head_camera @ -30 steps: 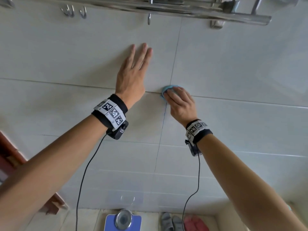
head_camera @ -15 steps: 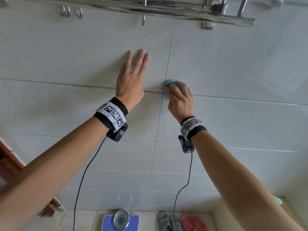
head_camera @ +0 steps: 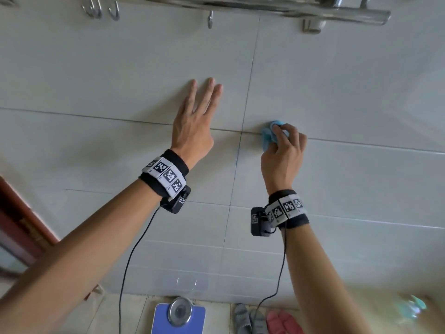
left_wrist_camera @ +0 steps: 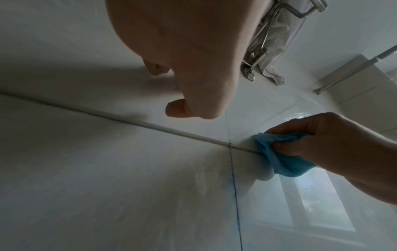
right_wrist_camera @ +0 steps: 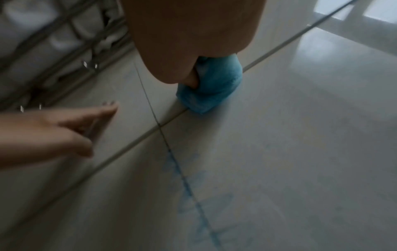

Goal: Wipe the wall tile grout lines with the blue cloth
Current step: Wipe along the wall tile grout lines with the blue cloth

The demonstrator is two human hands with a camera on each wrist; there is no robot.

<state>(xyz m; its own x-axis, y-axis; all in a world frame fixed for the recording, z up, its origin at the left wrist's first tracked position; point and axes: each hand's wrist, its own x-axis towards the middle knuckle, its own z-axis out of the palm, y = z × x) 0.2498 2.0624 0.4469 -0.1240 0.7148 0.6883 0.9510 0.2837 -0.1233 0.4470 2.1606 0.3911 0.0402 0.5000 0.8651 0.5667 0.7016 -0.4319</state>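
Note:
My right hand (head_camera: 283, 150) grips a bunched blue cloth (head_camera: 269, 135) and presses it on the horizontal grout line (head_camera: 361, 143), just right of where that line crosses the vertical grout line (head_camera: 250, 75). The cloth (left_wrist_camera: 279, 158) bulges out below the curled fingers in the left wrist view, and the cloth (right_wrist_camera: 211, 86) hangs under the palm in the right wrist view. The left hand (head_camera: 195, 121) lies flat on the pale wall tile (head_camera: 120, 68), fingers straight and pointing up, left of the crossing. Blue smears (right_wrist_camera: 189, 183) run along the vertical grout below the crossing.
A metal towel rack (head_camera: 277, 6) with hooks (head_camera: 113, 10) juts from the wall above the hands. On the floor below stand a blue bathroom scale (head_camera: 179, 317) and slippers (head_camera: 267, 321). A brown door frame (head_camera: 21, 213) is at the left edge.
My right hand has slid the cloth rightward along the horizontal grout line, from the crossing to just past it. The left hand stays flat on the tile.

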